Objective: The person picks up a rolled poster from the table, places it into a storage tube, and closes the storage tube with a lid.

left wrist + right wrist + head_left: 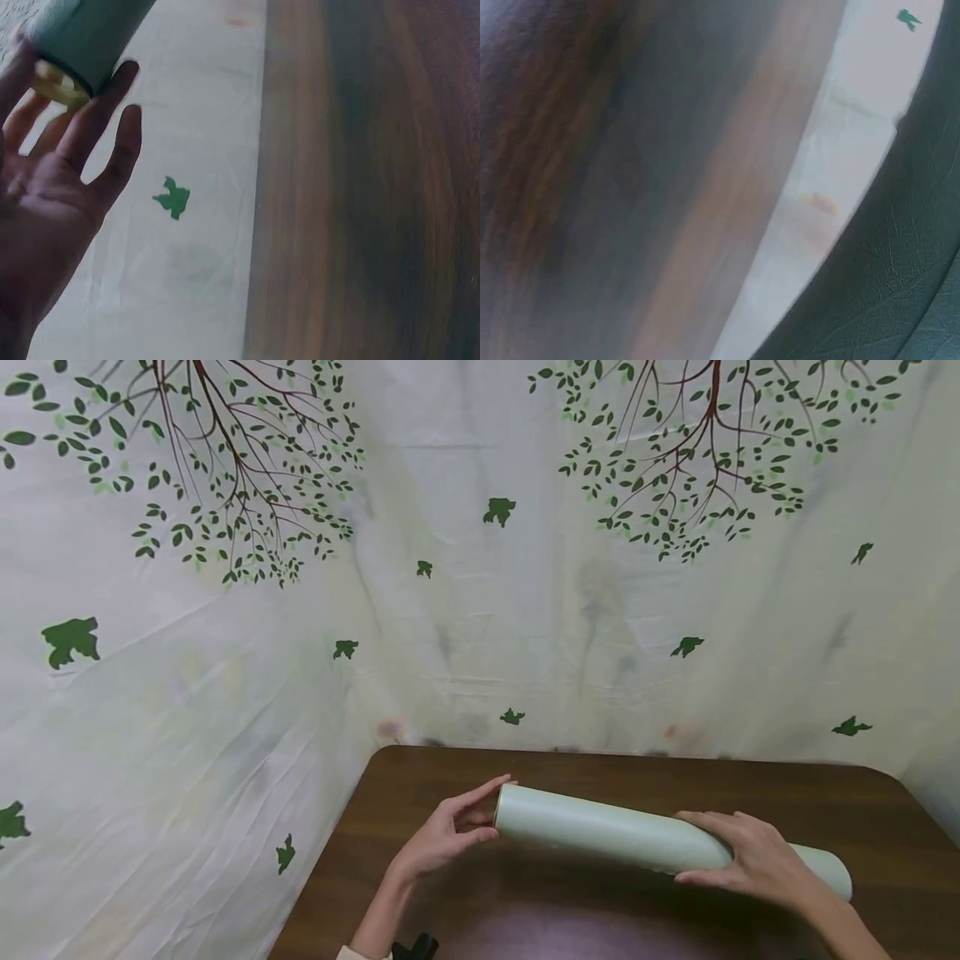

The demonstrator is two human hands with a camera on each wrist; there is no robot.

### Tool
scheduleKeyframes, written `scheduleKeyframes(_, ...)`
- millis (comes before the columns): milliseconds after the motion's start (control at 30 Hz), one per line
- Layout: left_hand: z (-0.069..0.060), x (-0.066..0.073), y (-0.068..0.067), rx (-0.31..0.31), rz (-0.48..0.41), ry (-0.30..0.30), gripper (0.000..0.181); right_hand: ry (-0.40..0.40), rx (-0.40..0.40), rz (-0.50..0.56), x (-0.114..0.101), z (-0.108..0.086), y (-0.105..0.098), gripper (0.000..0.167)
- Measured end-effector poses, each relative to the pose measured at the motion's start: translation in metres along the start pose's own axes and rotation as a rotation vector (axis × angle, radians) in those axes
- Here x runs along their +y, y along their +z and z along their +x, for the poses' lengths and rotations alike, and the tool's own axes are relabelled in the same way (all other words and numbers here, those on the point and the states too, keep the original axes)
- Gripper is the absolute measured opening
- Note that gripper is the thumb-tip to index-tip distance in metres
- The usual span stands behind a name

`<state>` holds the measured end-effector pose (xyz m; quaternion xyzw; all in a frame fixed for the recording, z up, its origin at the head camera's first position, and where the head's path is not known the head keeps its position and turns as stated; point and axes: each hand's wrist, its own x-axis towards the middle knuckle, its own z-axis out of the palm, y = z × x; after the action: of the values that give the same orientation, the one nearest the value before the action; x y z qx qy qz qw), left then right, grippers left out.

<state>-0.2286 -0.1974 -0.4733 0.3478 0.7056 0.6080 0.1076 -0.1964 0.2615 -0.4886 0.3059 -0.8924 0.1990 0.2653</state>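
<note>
A long pale green roll of sheet material (600, 822) lies across both hands in the head view, tilted with its left end higher. My right hand (757, 860) grips it from above toward its right end, the thumb on the near side. My left hand (442, 839) is at the left end, fingers spread and fairly straight, with fingertips at the rim. In the left wrist view, a yellowish tube core (60, 86) shows inside the roll, beside the left hand (56, 187). The roll (885, 262) fills the right side of the right wrist view, where the right hand is out of sight.
Below the hands is a dark brown wooden table (420, 785) with rounded far corners. Behind it and to the left hangs pale fabric (465, 652) printed with branches and green leaves. A small black object (416, 947) is by the left wrist.
</note>
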Motion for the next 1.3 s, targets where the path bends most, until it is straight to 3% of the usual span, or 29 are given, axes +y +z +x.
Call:
scheduleKeyframes(133,-0.002,0.001,-0.005,-0.022,-0.035,-0.003,0.076,0.055,-0.076,0.063,-0.001,-0.002,-0.002,0.076)
scheduleKeyframes(367,-0.007,-0.005,-0.003,0.038,-0.055,0.004,0.072,0.123,-0.247,0.213,0.000,0.002,-0.004,0.070)
scheduleKeyframes(667,-0.009,0.003,-0.002,0.071,-0.022,-0.087,0.070,0.151,-0.239,0.181,-0.001,0.000,-0.005,0.072)
scheduleKeyframes(867,-0.008,0.007,-0.002,0.076,0.003,-0.071,0.066,0.158,-0.265,0.195,0.001,-0.001,-0.006,0.071)
scheduleKeyframes(1100,-0.007,0.001,0.002,0.037,-0.072,-0.064,0.063,0.158,-0.359,0.236,0.006,0.002,-0.009,0.068)
scheduleKeyframes(1300,-0.009,-0.003,0.005,0.019,-0.081,-0.068,0.062,0.164,-0.397,0.271,0.008,0.001,-0.009,0.066)
